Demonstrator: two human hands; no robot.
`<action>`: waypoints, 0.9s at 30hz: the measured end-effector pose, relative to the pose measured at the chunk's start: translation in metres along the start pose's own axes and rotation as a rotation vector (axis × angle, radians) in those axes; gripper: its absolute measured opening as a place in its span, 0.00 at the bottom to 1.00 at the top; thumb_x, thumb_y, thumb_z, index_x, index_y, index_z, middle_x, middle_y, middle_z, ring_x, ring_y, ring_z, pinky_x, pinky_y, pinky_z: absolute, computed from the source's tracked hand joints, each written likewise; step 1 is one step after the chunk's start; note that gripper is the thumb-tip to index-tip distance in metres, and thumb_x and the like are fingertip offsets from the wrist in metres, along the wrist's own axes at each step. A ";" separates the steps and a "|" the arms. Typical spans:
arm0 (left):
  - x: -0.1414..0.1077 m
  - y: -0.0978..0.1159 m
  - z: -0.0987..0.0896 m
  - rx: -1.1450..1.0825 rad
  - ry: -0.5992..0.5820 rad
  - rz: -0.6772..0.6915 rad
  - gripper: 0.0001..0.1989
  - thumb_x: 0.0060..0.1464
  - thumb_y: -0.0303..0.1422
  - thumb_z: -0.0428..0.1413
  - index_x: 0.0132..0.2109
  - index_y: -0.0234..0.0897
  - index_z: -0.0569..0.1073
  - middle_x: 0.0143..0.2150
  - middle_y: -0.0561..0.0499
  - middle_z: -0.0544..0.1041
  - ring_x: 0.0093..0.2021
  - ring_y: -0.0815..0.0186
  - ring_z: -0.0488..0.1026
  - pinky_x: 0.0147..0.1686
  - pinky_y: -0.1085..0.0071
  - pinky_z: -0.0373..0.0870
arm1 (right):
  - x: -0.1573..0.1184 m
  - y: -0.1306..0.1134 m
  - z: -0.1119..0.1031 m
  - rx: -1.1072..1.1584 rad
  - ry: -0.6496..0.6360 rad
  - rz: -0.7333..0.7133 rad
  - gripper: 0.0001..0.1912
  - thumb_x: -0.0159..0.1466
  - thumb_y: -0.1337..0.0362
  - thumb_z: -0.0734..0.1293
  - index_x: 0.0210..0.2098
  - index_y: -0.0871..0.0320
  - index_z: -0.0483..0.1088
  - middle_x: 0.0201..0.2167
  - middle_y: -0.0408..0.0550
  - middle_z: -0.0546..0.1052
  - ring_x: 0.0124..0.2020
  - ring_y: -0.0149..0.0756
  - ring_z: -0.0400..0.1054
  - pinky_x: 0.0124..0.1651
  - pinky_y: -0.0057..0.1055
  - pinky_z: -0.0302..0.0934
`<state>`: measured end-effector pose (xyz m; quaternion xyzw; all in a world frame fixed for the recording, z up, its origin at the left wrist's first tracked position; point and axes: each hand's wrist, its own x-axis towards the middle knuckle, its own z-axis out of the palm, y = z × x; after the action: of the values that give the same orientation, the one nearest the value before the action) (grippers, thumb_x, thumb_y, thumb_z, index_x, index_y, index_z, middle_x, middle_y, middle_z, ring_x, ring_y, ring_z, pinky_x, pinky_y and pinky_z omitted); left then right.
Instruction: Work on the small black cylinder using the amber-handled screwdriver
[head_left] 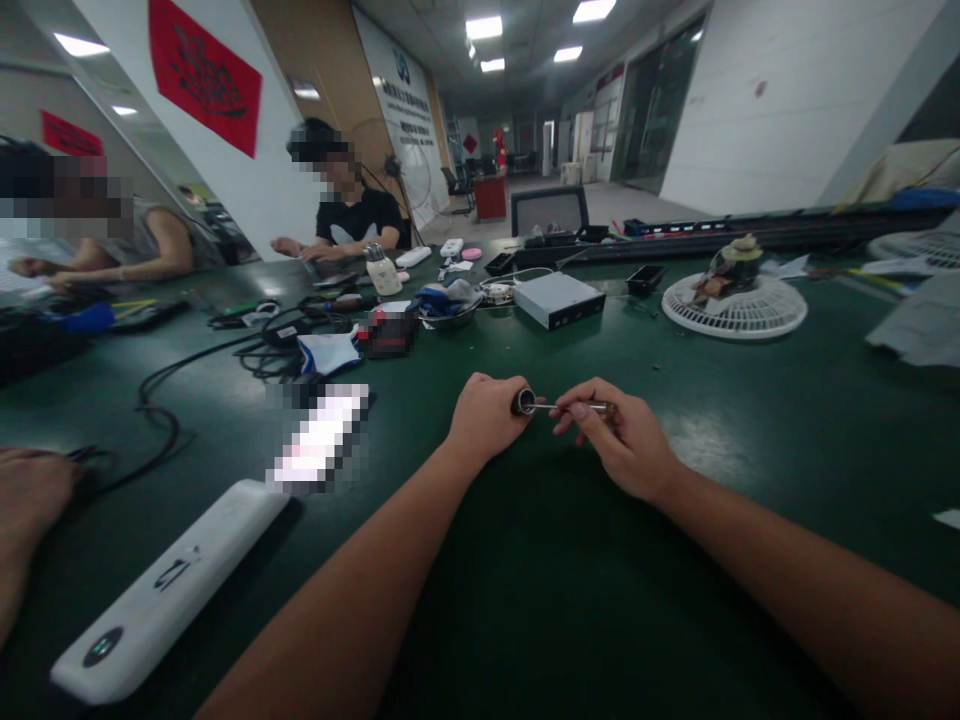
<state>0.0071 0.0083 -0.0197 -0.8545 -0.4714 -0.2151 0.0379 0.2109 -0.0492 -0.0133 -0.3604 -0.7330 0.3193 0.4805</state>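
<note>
My left hand is closed around a dark metal cylinder, which sticks out past my thumb and fingers. A thin steel rod runs from the cylinder to the right. My right hand pinches the rod's far end between thumb and fingers. The two hands are a short way apart, just above the dark green table mat. Part of the cylinder is hidden inside my left fist, and I cannot tell whether the rod enters it.
A long white device and a pixelated object lie to my left. Black cables, a silver box and a white round fan guard lie farther off. Co-workers sit beyond the table, and another person's hand rests at left.
</note>
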 end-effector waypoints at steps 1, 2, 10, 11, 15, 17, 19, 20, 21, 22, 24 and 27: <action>0.000 0.000 0.000 -0.001 -0.001 0.001 0.11 0.61 0.41 0.56 0.35 0.39 0.74 0.29 0.51 0.78 0.31 0.61 0.74 0.40 0.63 0.63 | 0.000 0.000 0.000 -0.003 0.001 0.001 0.11 0.72 0.58 0.62 0.44 0.57 0.72 0.36 0.48 0.81 0.32 0.35 0.76 0.33 0.32 0.68; 0.000 0.000 0.000 -0.003 -0.001 0.005 0.11 0.61 0.41 0.56 0.35 0.40 0.74 0.29 0.51 0.78 0.31 0.61 0.73 0.40 0.63 0.62 | 0.000 0.001 0.000 -0.016 0.019 0.005 0.11 0.72 0.58 0.62 0.43 0.57 0.72 0.35 0.48 0.80 0.32 0.35 0.76 0.33 0.32 0.68; 0.000 0.000 0.000 0.002 -0.013 -0.004 0.11 0.61 0.41 0.56 0.35 0.40 0.74 0.30 0.51 0.78 0.31 0.62 0.73 0.40 0.63 0.63 | 0.000 0.000 0.000 -0.006 0.018 -0.002 0.11 0.72 0.58 0.62 0.45 0.57 0.72 0.35 0.48 0.80 0.32 0.34 0.75 0.32 0.31 0.67; 0.000 -0.001 0.000 0.001 -0.013 -0.004 0.10 0.61 0.40 0.56 0.35 0.40 0.74 0.30 0.51 0.79 0.31 0.62 0.74 0.40 0.63 0.63 | 0.000 0.000 0.000 0.000 -0.007 -0.005 0.11 0.72 0.58 0.62 0.45 0.57 0.72 0.36 0.48 0.80 0.32 0.34 0.76 0.32 0.31 0.67; 0.000 0.000 0.000 0.003 -0.010 0.009 0.11 0.61 0.41 0.56 0.35 0.39 0.74 0.29 0.50 0.79 0.31 0.61 0.74 0.40 0.62 0.63 | 0.001 0.001 0.000 -0.038 0.053 0.009 0.12 0.73 0.58 0.61 0.42 0.57 0.72 0.34 0.48 0.80 0.32 0.35 0.76 0.34 0.33 0.68; 0.000 0.000 0.000 0.006 -0.007 0.012 0.12 0.61 0.42 0.56 0.35 0.40 0.74 0.29 0.50 0.78 0.31 0.61 0.74 0.40 0.63 0.63 | 0.000 0.002 0.000 -0.055 0.095 0.014 0.11 0.73 0.58 0.61 0.42 0.57 0.72 0.34 0.48 0.80 0.33 0.36 0.77 0.35 0.33 0.68; 0.000 0.000 0.000 0.006 -0.009 0.014 0.12 0.61 0.42 0.56 0.34 0.40 0.74 0.29 0.51 0.78 0.31 0.61 0.74 0.39 0.63 0.63 | 0.000 0.002 0.000 -0.047 0.076 0.008 0.11 0.72 0.58 0.62 0.44 0.57 0.72 0.35 0.48 0.80 0.34 0.36 0.77 0.35 0.33 0.68; 0.000 0.000 0.000 0.004 -0.009 0.015 0.11 0.61 0.41 0.56 0.34 0.40 0.74 0.28 0.51 0.78 0.31 0.61 0.73 0.39 0.63 0.62 | 0.000 0.001 0.000 -0.036 0.051 0.003 0.11 0.72 0.58 0.62 0.44 0.56 0.72 0.36 0.48 0.80 0.34 0.36 0.77 0.34 0.33 0.68; 0.000 -0.001 0.000 0.000 -0.008 0.016 0.11 0.60 0.41 0.56 0.34 0.40 0.74 0.28 0.51 0.78 0.31 0.62 0.73 0.39 0.63 0.62 | 0.000 0.001 0.000 -0.024 0.024 -0.001 0.11 0.73 0.57 0.62 0.44 0.56 0.72 0.36 0.48 0.80 0.34 0.36 0.77 0.34 0.33 0.68; 0.000 -0.001 0.000 -0.005 -0.006 0.019 0.10 0.60 0.40 0.56 0.34 0.40 0.74 0.28 0.51 0.78 0.30 0.62 0.73 0.39 0.63 0.62 | 0.000 0.001 0.000 -0.014 0.003 -0.002 0.11 0.73 0.57 0.62 0.44 0.56 0.72 0.36 0.48 0.80 0.34 0.36 0.77 0.34 0.33 0.68; 0.000 -0.002 0.000 -0.011 0.000 0.025 0.11 0.61 0.41 0.55 0.35 0.40 0.74 0.28 0.52 0.78 0.30 0.62 0.73 0.39 0.63 0.62 | 0.000 0.001 0.000 -0.018 0.008 -0.001 0.11 0.73 0.57 0.61 0.43 0.56 0.72 0.35 0.47 0.80 0.34 0.36 0.76 0.35 0.33 0.68; 0.000 -0.001 0.001 -0.009 0.004 0.029 0.12 0.61 0.42 0.55 0.34 0.40 0.74 0.28 0.52 0.78 0.30 0.62 0.72 0.39 0.63 0.61 | 0.000 0.002 -0.001 -0.060 0.086 -0.001 0.11 0.73 0.58 0.61 0.41 0.57 0.72 0.33 0.47 0.80 0.34 0.36 0.77 0.38 0.34 0.68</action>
<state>0.0064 0.0092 -0.0207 -0.8610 -0.4578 -0.2181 0.0382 0.2119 -0.0477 -0.0148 -0.3878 -0.7209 0.2812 0.5008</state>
